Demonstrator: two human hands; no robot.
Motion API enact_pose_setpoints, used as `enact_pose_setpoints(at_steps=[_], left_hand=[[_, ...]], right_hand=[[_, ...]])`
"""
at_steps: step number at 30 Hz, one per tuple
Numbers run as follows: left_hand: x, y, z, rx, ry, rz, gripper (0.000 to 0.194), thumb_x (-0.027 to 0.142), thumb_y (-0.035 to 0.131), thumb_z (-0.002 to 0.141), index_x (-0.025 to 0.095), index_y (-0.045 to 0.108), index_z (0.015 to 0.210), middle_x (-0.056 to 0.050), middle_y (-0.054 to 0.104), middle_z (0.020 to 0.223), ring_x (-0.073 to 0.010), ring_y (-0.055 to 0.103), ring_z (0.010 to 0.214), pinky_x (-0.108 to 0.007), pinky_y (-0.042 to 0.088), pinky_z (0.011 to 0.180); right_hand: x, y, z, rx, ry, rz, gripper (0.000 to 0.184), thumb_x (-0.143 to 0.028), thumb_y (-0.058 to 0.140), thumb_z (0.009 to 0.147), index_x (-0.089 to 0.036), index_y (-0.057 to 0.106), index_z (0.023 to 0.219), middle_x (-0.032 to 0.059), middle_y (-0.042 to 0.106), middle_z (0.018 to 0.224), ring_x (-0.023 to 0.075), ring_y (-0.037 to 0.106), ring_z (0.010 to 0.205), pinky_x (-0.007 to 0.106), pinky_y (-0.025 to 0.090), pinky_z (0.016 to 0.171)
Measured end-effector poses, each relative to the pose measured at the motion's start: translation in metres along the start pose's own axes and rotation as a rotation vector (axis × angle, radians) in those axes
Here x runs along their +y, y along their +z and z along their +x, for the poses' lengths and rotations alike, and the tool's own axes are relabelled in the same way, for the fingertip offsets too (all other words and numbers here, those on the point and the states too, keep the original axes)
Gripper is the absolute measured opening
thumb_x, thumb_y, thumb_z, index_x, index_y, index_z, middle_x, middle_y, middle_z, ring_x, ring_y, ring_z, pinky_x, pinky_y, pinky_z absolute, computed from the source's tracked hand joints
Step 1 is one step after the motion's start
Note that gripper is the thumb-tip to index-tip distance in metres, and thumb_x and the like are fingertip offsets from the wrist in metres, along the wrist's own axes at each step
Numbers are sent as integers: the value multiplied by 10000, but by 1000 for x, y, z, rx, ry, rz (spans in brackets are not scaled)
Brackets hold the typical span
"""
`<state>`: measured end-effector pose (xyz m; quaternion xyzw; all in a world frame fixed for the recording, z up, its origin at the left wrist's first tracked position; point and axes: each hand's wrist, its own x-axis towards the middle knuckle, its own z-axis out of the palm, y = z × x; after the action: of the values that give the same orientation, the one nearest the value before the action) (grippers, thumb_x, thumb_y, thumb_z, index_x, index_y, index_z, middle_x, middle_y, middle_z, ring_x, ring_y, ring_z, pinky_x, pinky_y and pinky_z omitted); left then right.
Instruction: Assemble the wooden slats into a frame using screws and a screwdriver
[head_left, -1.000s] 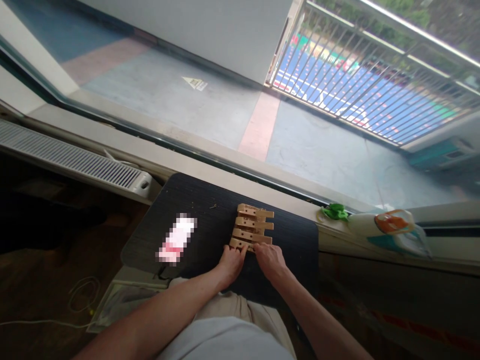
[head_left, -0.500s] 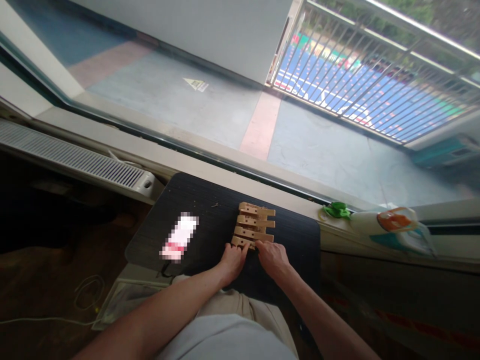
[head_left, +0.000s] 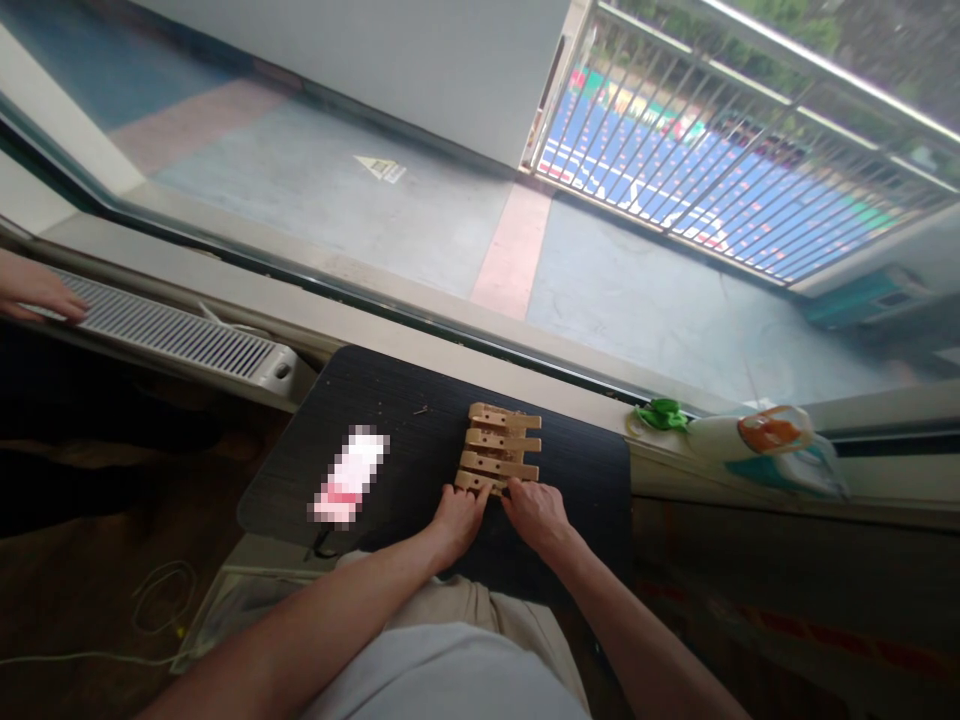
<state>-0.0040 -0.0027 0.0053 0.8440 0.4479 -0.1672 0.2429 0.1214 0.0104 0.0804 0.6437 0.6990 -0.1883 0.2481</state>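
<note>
A slatted wooden piece (head_left: 495,441) lies on the dark tabletop (head_left: 397,400). Its several pale bars sit side by side, some with dark holes and longer ends sticking out to the right. My left hand (head_left: 459,522) is closed at the left part of its near edge, fingers bent against the nearest bar. Beside it, my right hand (head_left: 536,512) grips the same near edge at the right, by the jutting bar ends. My own hands partly cover the nearest bar, so what the fingertips press on is hard to see.
A blurred-out bright, phone-shaped thing (head_left: 350,475) lies left on the tabletop, with a small bit (head_left: 421,410) farther back. Another person's hand (head_left: 45,288) rests on the white radiator (head_left: 180,325). A green object (head_left: 664,414) and white bottle (head_left: 716,440) stand on the sill.
Another person's hand has come into view at the far left, over the radiator. My two hands keep nearly the same grip on the wooden piece; the view has shifted slightly.
</note>
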Motion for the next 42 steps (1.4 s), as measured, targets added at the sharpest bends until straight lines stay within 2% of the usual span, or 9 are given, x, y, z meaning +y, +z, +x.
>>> enact_pose_setpoints(at_steps=[3, 8, 17, 23, 27, 31, 38, 42], left_hand=[[0, 2, 0, 23, 5, 12, 518, 132, 357, 850, 131, 296, 1364, -202, 626, 1016, -285, 552, 952, -406, 322, 743], [0, 2, 0, 13, 3, 17, 522, 121, 356, 846, 126, 297, 1364, -199, 634, 987, -279, 567, 919, -396, 326, 727], [2, -5, -2, -16, 9, 30, 525, 147, 365, 847, 133, 283, 1365, -191, 631, 1001, -275, 562, 938, -397, 337, 743], [1, -1, -1, 1, 5, 22, 518, 158, 360, 850, 134, 291, 1363, -197, 631, 1007, -275, 558, 931, -395, 328, 736], [2, 0, -1, 21, -3, 26, 526, 140, 361, 841, 124, 295, 1362, -197, 634, 985, -270, 562, 907, -386, 324, 716], [3, -2, -2, 9, -10, 34, 534, 106, 351, 836, 122, 289, 1366, -189, 635, 997, -274, 568, 920, -389, 325, 725], [3, -1, -1, -22, -15, 23, 559, 134, 412, 833, 129, 267, 1373, -190, 630, 1009, -279, 567, 946, -391, 331, 747], [3, -1, -1, -16, -15, 23, 543, 140, 392, 843, 129, 272, 1373, -201, 624, 1022, -286, 563, 957, -403, 338, 748]], right_hand=[[-2, -8, -4, -2, -42, -24, 175, -215, 450, 855, -183, 585, 962, 83, 682, 899, 184, 639, 857, 248, 445, 700], [-2, -7, 0, -18, -78, -6, 272, -93, 372, 858, -167, 632, 891, 101, 680, 904, 187, 640, 857, 244, 450, 677], [0, 13, 1, -7, 49, 45, 218, -267, 432, 873, -164, 624, 887, 95, 689, 879, 186, 644, 841, 259, 452, 718], [3, 2, -4, 14, -9, 38, 199, -246, 461, 838, -181, 590, 974, 75, 688, 890, 199, 639, 855, 277, 451, 707], [2, -3, -2, 12, -77, 42, 220, -192, 409, 856, -186, 627, 886, 81, 684, 899, 191, 636, 857, 263, 444, 702], [0, 1, 3, 29, -60, 45, 268, -152, 363, 868, -161, 631, 879, 99, 679, 880, 192, 635, 855, 256, 446, 690], [5, 9, 7, 53, 62, 129, 301, -286, 343, 897, -166, 619, 885, 94, 681, 892, 180, 633, 852, 264, 441, 727], [8, 1, 2, 40, 0, 89, 243, -323, 431, 854, -180, 617, 918, 89, 681, 902, 192, 632, 856, 277, 445, 719]])
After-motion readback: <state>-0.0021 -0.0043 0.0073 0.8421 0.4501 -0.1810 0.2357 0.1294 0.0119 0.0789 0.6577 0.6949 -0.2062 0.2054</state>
